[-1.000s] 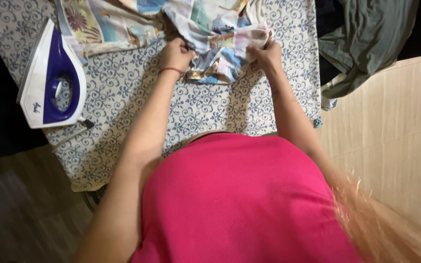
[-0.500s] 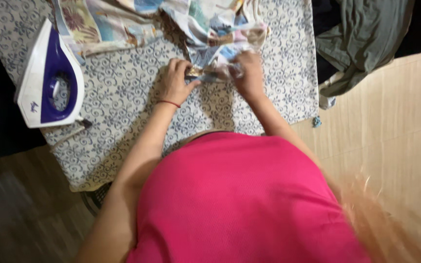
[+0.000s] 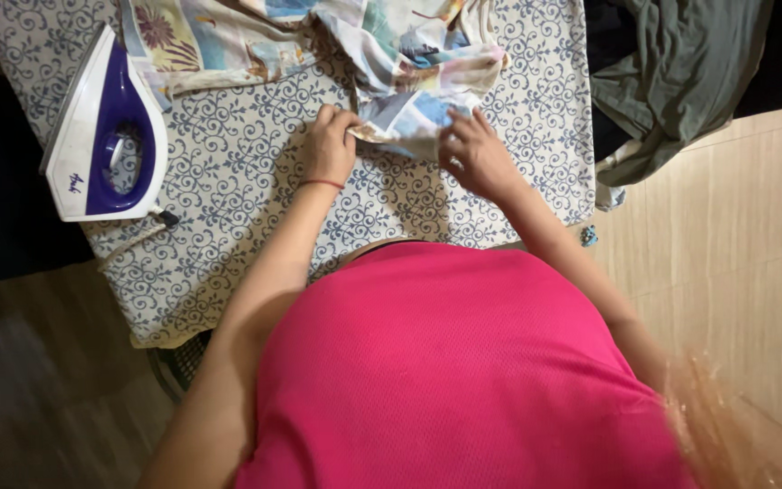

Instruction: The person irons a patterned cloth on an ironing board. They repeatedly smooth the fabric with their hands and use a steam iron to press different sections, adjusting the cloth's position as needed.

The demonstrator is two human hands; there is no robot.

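A colourful printed garment (image 3: 391, 54) lies crumpled on the ironing board (image 3: 246, 199), which has a white cover with a blue scroll pattern. My left hand (image 3: 328, 145), a red thread at its wrist, pinches the garment's near edge. My right hand (image 3: 474, 154) rests on the same edge a little to the right, fingers curled on the cloth. A white and purple iron (image 3: 110, 131) stands on the board's left side, well apart from both hands.
A grey-green garment (image 3: 681, 72) hangs over something dark to the right of the board. Pale wooden floor (image 3: 735, 263) lies on the right, darker floor on the left. The iron's cord (image 3: 133, 240) trails toward the board's near edge.
Both hands pulled the garment's edge toward me from further up the board, then moved slightly apart and pressed it down on the cover.
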